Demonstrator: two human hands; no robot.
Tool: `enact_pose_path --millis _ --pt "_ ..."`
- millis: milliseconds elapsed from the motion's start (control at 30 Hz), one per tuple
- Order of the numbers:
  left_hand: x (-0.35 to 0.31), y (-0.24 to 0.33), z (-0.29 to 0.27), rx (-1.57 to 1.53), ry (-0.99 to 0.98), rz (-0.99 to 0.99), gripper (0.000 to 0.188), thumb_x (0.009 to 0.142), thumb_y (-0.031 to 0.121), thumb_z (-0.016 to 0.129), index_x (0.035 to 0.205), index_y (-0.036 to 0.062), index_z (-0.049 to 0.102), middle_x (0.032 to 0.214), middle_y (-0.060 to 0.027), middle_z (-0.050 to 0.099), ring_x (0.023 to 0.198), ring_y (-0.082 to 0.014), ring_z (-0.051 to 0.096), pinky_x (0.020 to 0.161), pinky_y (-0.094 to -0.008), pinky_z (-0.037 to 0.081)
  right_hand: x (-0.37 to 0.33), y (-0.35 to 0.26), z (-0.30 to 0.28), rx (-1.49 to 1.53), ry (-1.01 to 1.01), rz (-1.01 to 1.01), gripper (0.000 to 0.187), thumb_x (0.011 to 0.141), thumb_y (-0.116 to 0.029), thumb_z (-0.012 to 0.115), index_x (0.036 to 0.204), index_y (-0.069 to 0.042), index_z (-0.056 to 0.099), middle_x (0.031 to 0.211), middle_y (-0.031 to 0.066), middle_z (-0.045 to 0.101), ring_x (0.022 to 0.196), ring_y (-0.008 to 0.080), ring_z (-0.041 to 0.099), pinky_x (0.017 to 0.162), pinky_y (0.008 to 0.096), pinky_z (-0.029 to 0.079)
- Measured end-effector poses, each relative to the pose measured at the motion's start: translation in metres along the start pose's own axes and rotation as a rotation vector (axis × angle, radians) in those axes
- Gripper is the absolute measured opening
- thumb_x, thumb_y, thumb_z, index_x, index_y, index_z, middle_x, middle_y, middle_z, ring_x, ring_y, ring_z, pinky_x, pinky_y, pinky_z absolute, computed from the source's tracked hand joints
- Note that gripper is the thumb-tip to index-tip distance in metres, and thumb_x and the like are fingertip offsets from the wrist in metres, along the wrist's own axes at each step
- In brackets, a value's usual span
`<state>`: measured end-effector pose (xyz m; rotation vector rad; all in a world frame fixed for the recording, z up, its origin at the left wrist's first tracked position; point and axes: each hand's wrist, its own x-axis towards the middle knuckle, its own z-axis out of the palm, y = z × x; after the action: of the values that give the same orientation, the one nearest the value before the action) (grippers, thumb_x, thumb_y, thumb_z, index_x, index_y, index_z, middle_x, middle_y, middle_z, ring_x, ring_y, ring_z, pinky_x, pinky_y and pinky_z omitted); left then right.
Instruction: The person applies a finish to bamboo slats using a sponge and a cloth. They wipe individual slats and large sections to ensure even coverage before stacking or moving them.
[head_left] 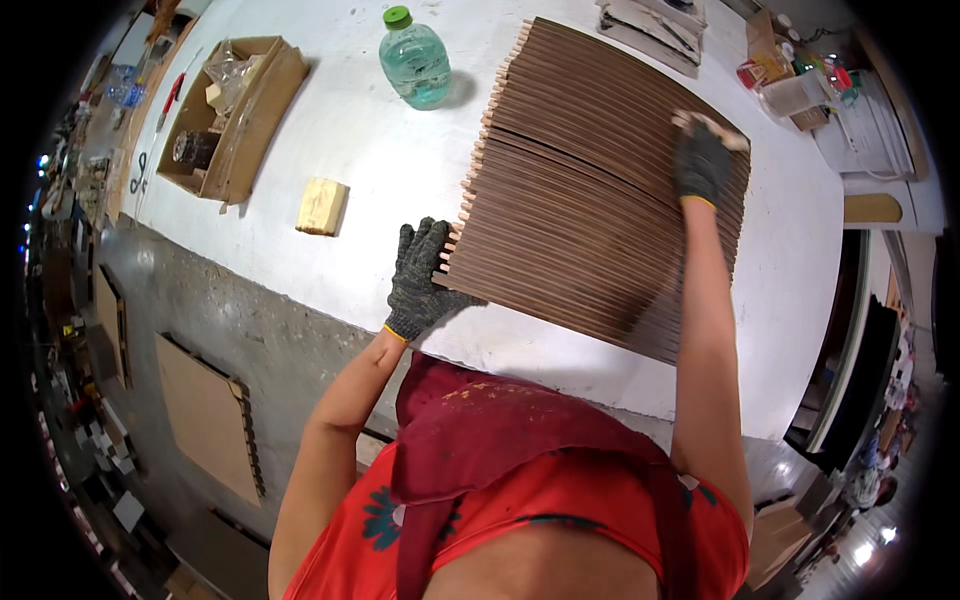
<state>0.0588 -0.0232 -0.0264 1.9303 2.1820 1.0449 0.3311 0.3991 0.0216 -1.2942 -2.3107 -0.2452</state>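
We see an open cardboard box [232,118] at the far left of the white worktable [370,150]; it holds crumpled clear plastic, a pale block and a dark round thing that we cannot make out; beside it, farther right, a clear plastic water bottle [414,62] with a green cap lies on the tabletop, partly filled; a small pale wooden block [322,206] sits nearer, between the box and the person.

In the middle of the table lies a row of thin brown slats [600,190], packed edge to edge into a ribbed sheet, their pale ends showing along the left side; the left hand [423,280], in a dark knit glove, presses flat and open against the near left corner of the slats, grasping nothing; the right hand [703,160], gloved too, is curled around a small pale sanding block [712,125] held on the far right part of the slats.

At the far right edge of the table stand small jars and boxes [790,75]; on the floor at the left, brown flat panels [205,415] lean near the table side.
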Motion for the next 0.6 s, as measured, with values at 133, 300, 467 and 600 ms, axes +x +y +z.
enact_pose_path --millis 133,300,467,600 --pt "0.000 0.002 -0.005 -0.076 -0.040 -0.115 0.120 0.051 0.061 0.088 0.141 -0.0031 0.042 0.140 -0.0192 0.049 0.134 -0.0390 0.042 0.116 -0.0564 0.021 -0.028 -0.168 -0.005 0.205 -0.088 -0.293 0.027 0.093 -0.032 0.055 0.112 -0.014 0.065 0.101 0.0115 0.065 0.084 0.0296 0.063 0.073 0.0453 0.050" --pt "0.001 0.002 -0.005 -0.073 0.033 -0.078 0.119 0.051 0.060 0.088 0.141 -0.0023 0.041 0.138 -0.0191 0.050 0.136 -0.0390 0.041 0.116 -0.0552 0.022 -0.129 -0.239 -0.083 0.465 -0.312 -0.954 0.039 0.092 -0.019 0.055 0.131 -0.015 0.057 0.130 0.0121 0.056 0.117 0.0337 0.055 0.108 0.0508 0.036" --pt "-0.009 -0.001 -0.009 -0.033 0.011 -0.069 0.120 0.056 0.055 0.089 0.145 -0.0044 0.034 0.140 -0.0185 0.050 0.137 -0.0361 0.040 0.117 -0.0529 0.023 -0.083 -0.131 -0.057 0.262 -0.214 -0.447 0.019 0.092 -0.018 0.055 0.107 -0.010 0.063 0.106 0.0135 0.061 0.100 0.0334 0.058 0.089 0.0474 0.044" --pt "0.001 0.005 -0.004 -0.087 0.031 -0.080 0.119 0.052 0.058 0.088 0.142 -0.0028 0.040 0.139 -0.0200 0.049 0.137 -0.0392 0.039 0.117 -0.0552 0.021 -0.054 -0.060 -0.034 -0.069 -0.123 -0.115 0.016 0.092 -0.020 0.055 0.098 -0.008 0.063 0.086 0.0140 0.061 0.081 0.0320 0.060 0.071 0.0473 0.047"
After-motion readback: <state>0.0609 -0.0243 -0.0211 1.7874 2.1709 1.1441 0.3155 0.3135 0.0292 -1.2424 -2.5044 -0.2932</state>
